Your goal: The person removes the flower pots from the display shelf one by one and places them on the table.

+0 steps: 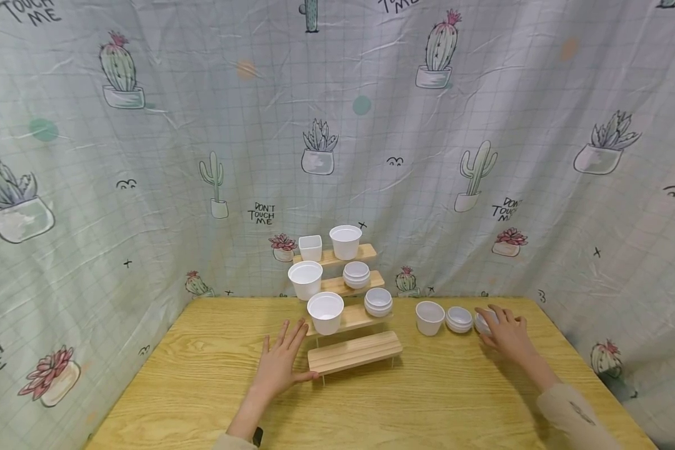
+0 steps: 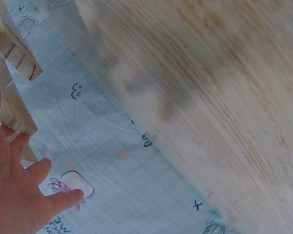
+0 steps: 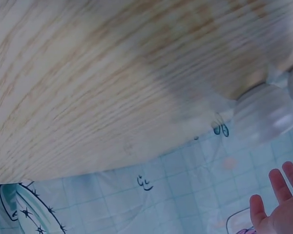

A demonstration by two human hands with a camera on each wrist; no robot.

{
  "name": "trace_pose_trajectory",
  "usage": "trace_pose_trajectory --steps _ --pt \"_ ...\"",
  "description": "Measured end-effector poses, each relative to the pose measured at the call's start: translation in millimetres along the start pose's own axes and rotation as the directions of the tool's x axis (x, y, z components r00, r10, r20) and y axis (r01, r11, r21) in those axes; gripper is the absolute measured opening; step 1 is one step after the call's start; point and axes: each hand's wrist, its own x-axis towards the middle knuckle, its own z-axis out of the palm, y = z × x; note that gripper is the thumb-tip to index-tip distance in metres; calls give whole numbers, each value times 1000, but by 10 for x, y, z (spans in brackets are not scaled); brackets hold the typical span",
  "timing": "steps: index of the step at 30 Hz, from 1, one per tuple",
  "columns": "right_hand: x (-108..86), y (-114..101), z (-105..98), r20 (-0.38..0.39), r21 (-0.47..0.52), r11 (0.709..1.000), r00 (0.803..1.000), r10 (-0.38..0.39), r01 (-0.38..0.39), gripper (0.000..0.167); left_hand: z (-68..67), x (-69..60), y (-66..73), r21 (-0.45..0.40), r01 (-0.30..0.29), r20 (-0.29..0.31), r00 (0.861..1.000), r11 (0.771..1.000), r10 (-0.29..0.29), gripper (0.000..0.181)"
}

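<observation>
A wooden tiered stand [image 1: 355, 352] holds several white pots in the head view. My left hand [image 1: 275, 369] is at its left side with fingers spread, the thumb by the bottom step's left end. In the left wrist view, the fingers lie beside the ends of the wooden steps [image 2: 18, 114]. My right hand [image 1: 512, 337] reaches over a small round white pot [image 1: 482, 323], partly covering it; whether they touch is unclear. From the right wrist, its fingers look extended near a white pot [image 3: 264, 114]. The bottom step bears no pot.
Left of my right hand stand another round pot [image 1: 459, 319] and a taller tapered pot [image 1: 430, 317]. Upper steps carry tapered pots [image 1: 325, 312], round pots [image 1: 378, 302] and a square one [image 1: 310, 248]. A cactus-print curtain [image 1: 365, 144] surrounds the wooden table [image 1: 427, 400].
</observation>
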Motion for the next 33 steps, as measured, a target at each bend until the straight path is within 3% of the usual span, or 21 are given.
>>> trace_pose_trajectory --steps 4,8,14,23,33 --pt "13 -37 -62 -5 6 1000 1000 -19 19 50 5 1 -7 -1 -2 -7 1000 1000 2 102" --pt "50 -124 -153 0 23 999 999 -41 41 71 3 -1 -10 -4 -2 -10 1000 1000 2 102" --pt "146 -330 -240 -30 8 995 995 -95 95 79 -7 -4 -10 -5 -5 -16 1000 1000 5 102" --pt "279 -606 -270 -138 26 985 976 -166 171 69 -8 -6 -7 -2 -8 -5 1000 1000 8 101" --pt "443 -859 -355 -128 84 970 968 -216 228 67 -11 2 5 8 -2 6 1000 1000 2 102"
